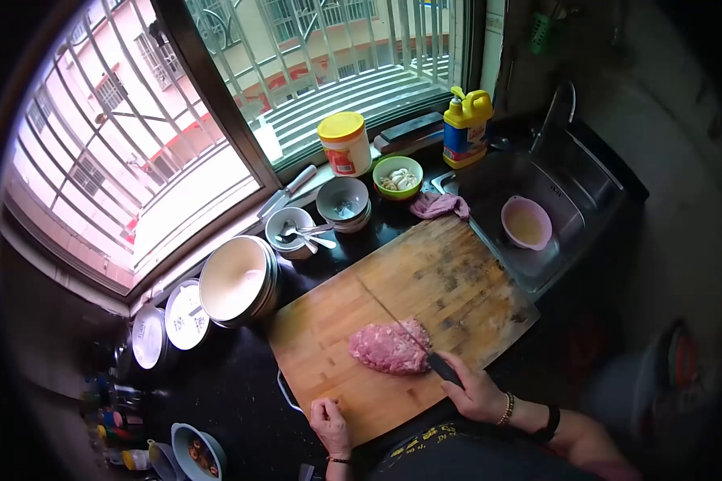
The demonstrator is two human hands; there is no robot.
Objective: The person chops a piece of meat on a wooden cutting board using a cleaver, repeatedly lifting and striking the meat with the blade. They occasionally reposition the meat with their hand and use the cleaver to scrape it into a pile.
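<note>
A mound of minced pink meat (377, 348) lies on a wooden cutting board (449, 280). My right hand (475, 391) is closed around the black handle of a kitchen knife (396, 319). The knife's blade is seen almost edge-on, crossing the right part of the meat and pointing to the upper left. Whether the edge touches the board is hidden. My left hand (330, 426) rests at the board's near left corner, apart from the meat. Its fingers are curled into a loose fist, with nothing visible in them.
Behind the board stand stacked bowls (234, 280), a bowl with spoons (290, 228), a green bowl of garlic (398, 178), a yellow-lidded tub (345, 144) and a pump bottle (467, 128). A pink cloth (440, 206) touches the board's far edge. On the right, the sink (565, 200) holds a pink bowl (526, 224).
</note>
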